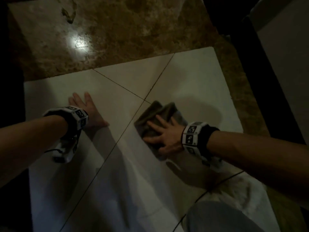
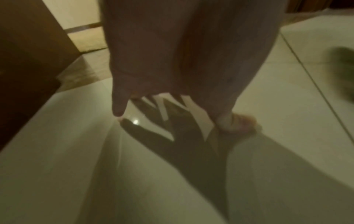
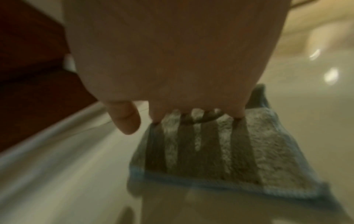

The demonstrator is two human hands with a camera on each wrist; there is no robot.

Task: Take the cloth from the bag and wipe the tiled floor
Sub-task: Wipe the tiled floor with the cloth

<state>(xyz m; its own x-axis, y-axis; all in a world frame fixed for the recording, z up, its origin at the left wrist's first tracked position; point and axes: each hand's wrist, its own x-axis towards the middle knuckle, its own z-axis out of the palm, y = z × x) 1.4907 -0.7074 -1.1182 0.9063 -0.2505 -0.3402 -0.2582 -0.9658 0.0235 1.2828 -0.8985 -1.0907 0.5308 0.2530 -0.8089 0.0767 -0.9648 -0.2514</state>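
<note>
A grey cloth (image 1: 155,117) with a pale blue edge lies bunched on the white tiled floor (image 1: 120,91), right of centre. My right hand (image 1: 163,136) presses flat on it with fingers spread; the right wrist view shows the cloth (image 3: 268,148) under those fingers (image 3: 124,119), blurred by motion. My left hand (image 1: 87,108) rests flat on a bare tile to the left, fingers straight and apart, holding nothing. In the left wrist view the left hand (image 2: 172,60) sits on the floor (image 2: 67,151), with the cloth (image 2: 343,71) a blur at the far right. No bag is in view.
A brown marbled strip (image 1: 127,29) borders the white tiles at the far side and right. Dark furniture (image 1: 250,81) stands at the right, and a dark object (image 2: 28,53) lies left of my left hand. My knee (image 1: 222,216) is at the bottom right.
</note>
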